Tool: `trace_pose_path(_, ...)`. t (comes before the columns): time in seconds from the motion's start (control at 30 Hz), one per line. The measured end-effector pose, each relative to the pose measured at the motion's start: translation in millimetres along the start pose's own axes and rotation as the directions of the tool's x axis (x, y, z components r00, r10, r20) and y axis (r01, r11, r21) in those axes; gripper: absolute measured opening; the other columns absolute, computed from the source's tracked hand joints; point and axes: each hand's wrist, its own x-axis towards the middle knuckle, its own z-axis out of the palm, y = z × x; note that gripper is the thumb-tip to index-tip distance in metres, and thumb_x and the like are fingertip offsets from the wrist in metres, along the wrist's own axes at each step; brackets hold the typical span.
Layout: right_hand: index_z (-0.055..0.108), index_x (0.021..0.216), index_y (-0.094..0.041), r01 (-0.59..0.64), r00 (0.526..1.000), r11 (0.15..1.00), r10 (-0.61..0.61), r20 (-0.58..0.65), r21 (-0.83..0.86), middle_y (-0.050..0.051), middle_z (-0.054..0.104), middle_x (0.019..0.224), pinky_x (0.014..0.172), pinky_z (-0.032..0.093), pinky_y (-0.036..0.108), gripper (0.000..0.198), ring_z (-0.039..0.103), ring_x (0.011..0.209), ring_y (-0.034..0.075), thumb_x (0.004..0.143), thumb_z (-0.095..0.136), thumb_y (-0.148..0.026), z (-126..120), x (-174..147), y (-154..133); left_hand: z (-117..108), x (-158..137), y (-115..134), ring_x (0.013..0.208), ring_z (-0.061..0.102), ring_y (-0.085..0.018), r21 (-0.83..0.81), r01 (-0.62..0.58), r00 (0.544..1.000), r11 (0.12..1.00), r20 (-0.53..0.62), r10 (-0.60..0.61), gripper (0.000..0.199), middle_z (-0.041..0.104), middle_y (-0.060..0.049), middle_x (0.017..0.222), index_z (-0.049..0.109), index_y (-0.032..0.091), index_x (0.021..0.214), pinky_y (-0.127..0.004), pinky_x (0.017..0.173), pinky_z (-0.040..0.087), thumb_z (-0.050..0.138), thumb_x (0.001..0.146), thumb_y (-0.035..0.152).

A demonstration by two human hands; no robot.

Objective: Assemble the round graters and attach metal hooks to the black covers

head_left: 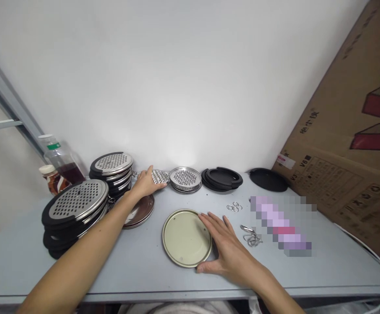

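Note:
My left hand (147,182) reaches to the back of the table, its fingers and thumb closed around the left side of a round metal grater plate (160,176). Another such grater plate (185,178) lies just right of it on a small stack. In front of me a pale green round metal plate with a raised rim (186,240) lies flat. My right hand (224,244) grips its right edge, fingertips at the upper rim and thumb at the lower. Under my left forearm, a brown round plate (144,210) is partly hidden.
Stacked round graters with black rims (79,200) stand left, with another stack (113,163) behind. Two bottles (67,168) are beyond them. Black rings (222,179) and a black disc (268,179) lie at the back. Metal rings (234,206), metal clips (252,237) and a large carton (350,165) are right.

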Motion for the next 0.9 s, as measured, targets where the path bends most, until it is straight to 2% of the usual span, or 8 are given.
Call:
trace_pose_path(0.13, 0.018, 0.155, -0.024, 0.000, 1.000, 1.000, -0.001, 0.006, 0.003, 0.012, 0.026, 0.160, 0.120, 0.001, 0.056, 0.118, 0.013, 0.149, 0.034, 0.063, 0.065, -0.079, -1.1, 0.9, 0.0, -14.8, -36.8, 7.7, 0.138, 0.034, -0.038, 0.000, -0.104, 0.991, 0.995, -0.082, 0.103, 0.098, 0.041, -0.020, 0.147, 0.028, 0.015, 0.150, -0.045, 0.112, 0.028, 0.067, 0.073, 0.063)
trace_pose_path(0.23, 0.017, 0.155, -0.024, 0.002, 1.000, 1.000, -0.002, 0.004, 0.005, 0.012, 0.025, 0.160, 0.120, 0.001, 0.056, 0.118, 0.013, 0.149, 0.034, 0.063, 0.066, -0.079, -0.2, 0.7, 0.9, -20.5, -75.7, 15.3, 0.137, 0.037, -0.035, -0.058, -0.201, 0.974, 0.978, -0.120, 0.193, 0.090, 0.044, -0.016, 0.146, 0.033, 0.018, 0.147, -0.047, 0.113, 0.030, 0.069, 0.075, 0.058)
trace_pose_path(0.33, 0.015, 0.155, -0.023, 0.005, 1.000, 1.000, -0.005, -0.011, 0.012, 0.012, 0.027, 0.159, 0.120, 0.002, 0.055, 0.120, 0.013, 0.149, 0.034, 0.062, 0.066, -0.079, 1.5, -0.6, 1.5, -15.5, -122.1, 27.7, 0.139, 0.034, -0.034, -0.149, -0.288, 0.958, 0.946, -0.055, 0.282, 0.086, 0.040, -0.013, 0.150, 0.033, 0.023, 0.147, -0.050, 0.114, 0.031, 0.070, 0.077, 0.055)
trace_pose_path(0.47, 0.012, 0.156, -0.021, 0.004, 0.999, 1.000, -0.003, -0.037, 0.013, 0.013, 0.030, 0.158, 0.120, 0.003, 0.055, 0.124, 0.014, 0.149, 0.034, 0.061, 0.068, -0.078, 3.7, -1.7, 2.0, 1.9, -169.6, 42.8, 0.144, 0.026, -0.036, -0.275, -0.362, 0.905, 0.890, 0.126, 0.407, 0.098, 0.033, -0.012, 0.155, 0.030, 0.028, 0.149, -0.056, 0.117, 0.026, 0.079, 0.068, 0.052)
trace_pose_path(0.53, 0.012, 0.156, -0.022, 0.007, 0.999, 1.000, -0.006, -0.039, 0.011, 0.013, 0.030, 0.158, 0.120, 0.003, 0.056, 0.123, 0.015, 0.148, 0.034, 0.062, 0.069, -0.077, 4.0, -1.4, 2.3, 9.3, -178.1, 45.5, 0.146, 0.023, -0.037, -0.316, -0.391, 0.869, 0.865, 0.183, 0.460, 0.102, 0.031, -0.011, 0.157, 0.031, 0.029, 0.149, -0.059, 0.117, 0.023, 0.082, 0.064, 0.054)
trace_pose_path(0.63, 0.016, 0.155, -0.023, 0.014, 1.000, 1.000, -0.013, -0.024, 0.005, 0.012, 0.030, 0.158, 0.120, 0.003, 0.056, 0.120, 0.015, 0.148, 0.034, 0.062, 0.069, -0.077, 3.6, -0.4, 2.6, 14.9, -176.6, 44.6, 0.147, 0.018, -0.038, -0.343, -0.414, 0.838, 0.843, 0.218, 0.500, 0.102, 0.028, -0.012, 0.158, 0.035, 0.029, 0.147, -0.063, 0.117, 0.019, 0.081, 0.062, 0.059)
trace_pose_path(0.8, 0.018, 0.155, -0.024, 0.018, 1.000, 1.000, -0.018, -0.010, -0.005, 0.013, 0.028, 0.159, 0.119, 0.004, 0.058, 0.120, 0.015, 0.148, 0.036, 0.061, 0.069, -0.077, 2.6, -0.3, 4.1, 16.2, -171.0, 41.0, 0.149, 0.013, -0.036, -0.362, -0.417, 0.829, 0.834, 0.224, 0.512, 0.085, 0.031, -0.011, 0.157, 0.047, 0.028, 0.140, -0.063, 0.116, 0.023, 0.077, 0.068, 0.061)
trace_pose_path(0.9, 0.026, 0.153, -0.025, 0.025, 1.000, 0.999, -0.025, 0.007, -0.025, 0.012, 0.026, 0.159, 0.119, 0.003, 0.059, 0.111, 0.015, 0.148, 0.036, 0.064, 0.068, -0.077, 2.3, -0.7, 5.2, 15.8, -173.3, 39.6, 0.148, 0.018, -0.035, -0.355, -0.449, 0.824, 0.820, 0.190, 0.533, 0.082, 0.036, -0.010, 0.155, 0.047, 0.029, 0.140, -0.062, 0.118, 0.019, 0.076, 0.070, 0.059)
